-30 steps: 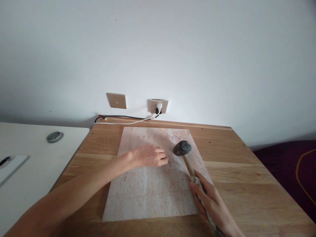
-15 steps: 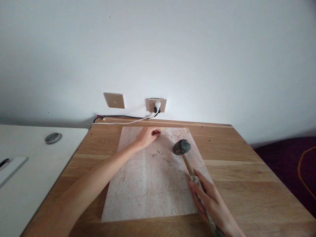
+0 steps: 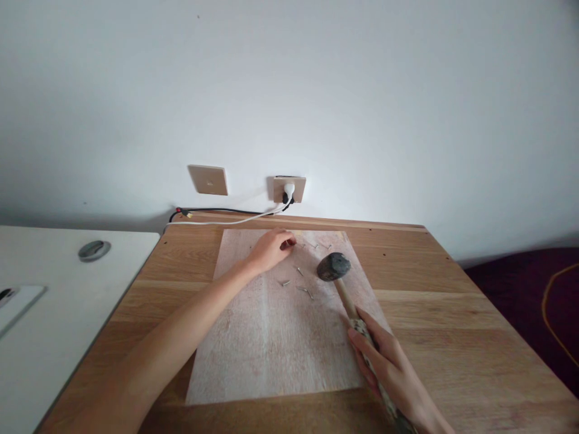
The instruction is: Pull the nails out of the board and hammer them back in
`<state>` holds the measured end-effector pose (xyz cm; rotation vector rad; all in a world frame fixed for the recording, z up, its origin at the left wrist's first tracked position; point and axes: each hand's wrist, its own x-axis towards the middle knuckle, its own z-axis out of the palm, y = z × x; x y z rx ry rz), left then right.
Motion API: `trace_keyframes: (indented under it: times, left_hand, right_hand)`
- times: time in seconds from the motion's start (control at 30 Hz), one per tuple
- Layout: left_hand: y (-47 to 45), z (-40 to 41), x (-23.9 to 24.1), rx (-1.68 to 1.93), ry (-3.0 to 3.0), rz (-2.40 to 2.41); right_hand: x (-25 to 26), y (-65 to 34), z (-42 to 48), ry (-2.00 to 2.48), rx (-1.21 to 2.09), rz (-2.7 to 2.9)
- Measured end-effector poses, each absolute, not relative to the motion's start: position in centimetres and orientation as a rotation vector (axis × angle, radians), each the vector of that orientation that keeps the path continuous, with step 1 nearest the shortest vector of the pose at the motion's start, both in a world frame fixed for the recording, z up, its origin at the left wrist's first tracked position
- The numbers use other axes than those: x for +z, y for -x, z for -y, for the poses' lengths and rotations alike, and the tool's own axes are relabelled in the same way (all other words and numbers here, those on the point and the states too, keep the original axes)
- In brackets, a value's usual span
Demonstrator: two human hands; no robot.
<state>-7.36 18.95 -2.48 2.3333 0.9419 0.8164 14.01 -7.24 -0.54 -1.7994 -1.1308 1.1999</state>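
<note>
A pale plywood board [image 3: 271, 337] lies on the wooden table [image 3: 452, 325]. My left hand [image 3: 271, 248] reaches to the board's far edge, fingers pinched together on something too small to make out, likely a nail. Several loose nails [image 3: 298, 281] lie on the board just below it. My right hand [image 3: 389, 367] grips the wooden handle of a hammer [image 3: 335, 269], whose dark head rests on the board to the right of the nails.
A white desk [image 3: 54, 301] adjoins the table on the left, with a grey cable grommet [image 3: 93, 249]. On the wall behind are a switch plate [image 3: 208, 179] and a socket [image 3: 289, 188] with a white plug and cables along the table's back edge.
My left hand moved from the middle of the board up to its far edge, uncovering the loose nails. The hammer and my right hand have barely shifted.
</note>
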Motion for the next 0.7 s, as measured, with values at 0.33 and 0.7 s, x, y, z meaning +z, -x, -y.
trace_keyframes:
  times: [0.33,0.7]
  left_hand:
    - [7.3,-19.0,-2.8,0.802,-2.151,-0.944]
    - [7.4,-19.1,-3.0,0.842,-2.117,-0.926]
  right_hand:
    - [1.8,-12.5,2.0,1.715,1.166,1.261]
    - [3.2,-9.8,-1.4,1.711,1.136,1.358]
